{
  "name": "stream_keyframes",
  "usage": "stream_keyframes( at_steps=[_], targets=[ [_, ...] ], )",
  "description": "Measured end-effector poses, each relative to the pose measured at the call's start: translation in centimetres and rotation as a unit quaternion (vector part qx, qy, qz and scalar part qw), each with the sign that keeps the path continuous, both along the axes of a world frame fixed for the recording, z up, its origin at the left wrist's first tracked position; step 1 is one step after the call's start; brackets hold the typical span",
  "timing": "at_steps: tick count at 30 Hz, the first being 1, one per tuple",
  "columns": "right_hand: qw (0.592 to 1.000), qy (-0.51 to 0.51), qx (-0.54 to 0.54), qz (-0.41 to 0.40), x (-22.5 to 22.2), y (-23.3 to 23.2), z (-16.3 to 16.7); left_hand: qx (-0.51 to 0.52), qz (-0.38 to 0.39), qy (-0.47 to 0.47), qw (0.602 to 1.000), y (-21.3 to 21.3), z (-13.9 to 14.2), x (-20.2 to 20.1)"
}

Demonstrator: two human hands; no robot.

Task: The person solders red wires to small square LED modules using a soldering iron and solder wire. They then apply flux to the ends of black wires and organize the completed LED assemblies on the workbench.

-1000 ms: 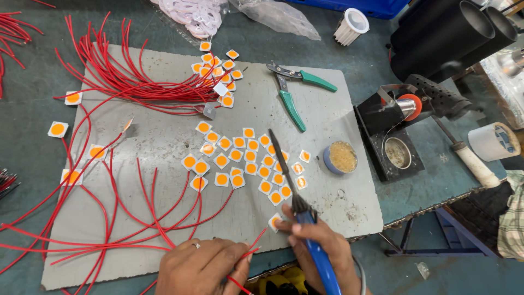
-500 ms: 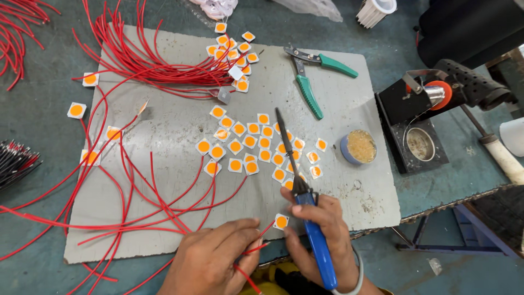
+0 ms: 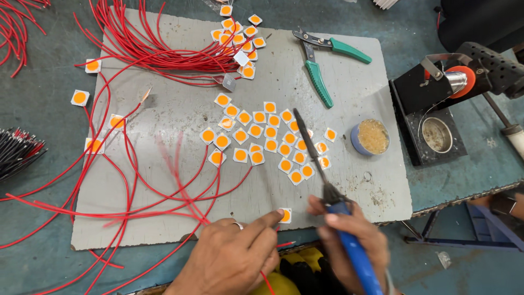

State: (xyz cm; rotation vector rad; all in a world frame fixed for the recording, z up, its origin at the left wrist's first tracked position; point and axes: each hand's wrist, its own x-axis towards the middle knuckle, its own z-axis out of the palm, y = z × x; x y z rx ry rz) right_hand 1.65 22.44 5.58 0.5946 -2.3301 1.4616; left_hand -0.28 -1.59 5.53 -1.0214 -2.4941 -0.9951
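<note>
LED chip [image 3: 284, 215]: small white square with an orange disc, lying flat on the grey mat [image 3: 164, 104] at its near edge, just ahead of my two hands.
Head view, left hand [image 3: 232, 257]: forefinger stretched out, tip pressing on the chip's left edge; a red wire [image 3: 185, 194] passes under the hand. Grip closed, apparently pinching that wire; the contact itself is hidden.
Head view, right hand [image 3: 349, 232]: wrapped around the blue handle of the soldering iron [image 3: 322, 175], grip fully closed on it; dark tip points away over the cluster of chips [image 3: 267, 139].
Handling, chip: I judge it very light, stiff, thin, likely brittle; slides easily, so hold by pressing an edge, clear of the orange face.
Handling, wire: limp, springy.
Nearby: flux tin [image 3: 370, 137], green pliers [image 3: 319, 82], iron stand [image 3: 436, 104] on the desk.
Hard to see: wire end blurred; solder pads too small to make out; my wrists cut off by the frame.
</note>
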Motion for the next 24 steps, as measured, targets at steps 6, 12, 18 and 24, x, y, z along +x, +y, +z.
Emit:
stream_keyframes(
  at_steps=[6, 12, 18, 24],
  targets=[
    [0.998, 0.026, -0.031, -0.055, 1.6, 5.5, 0.7, -0.051, -0.019, -0.034, 0.998, 0.1, -0.6, 0.0],
    [0.977, 0.040, -0.136, -0.159, 3.7, 10.5, 0.7, -0.017, -0.009, -0.065, 0.998, -0.1, -0.8, -0.1],
    [0.951, -0.057, -0.280, -0.120, 4.5, 13.7, 0.8, -0.022, -0.009, -0.050, 0.998, -0.2, -0.8, -0.3],
    [0.993, -0.089, 0.017, -0.072, 2.3, 13.1, 5.0, -0.050, 0.015, -0.032, 0.998, -0.2, -0.9, -0.3]
  ],
)
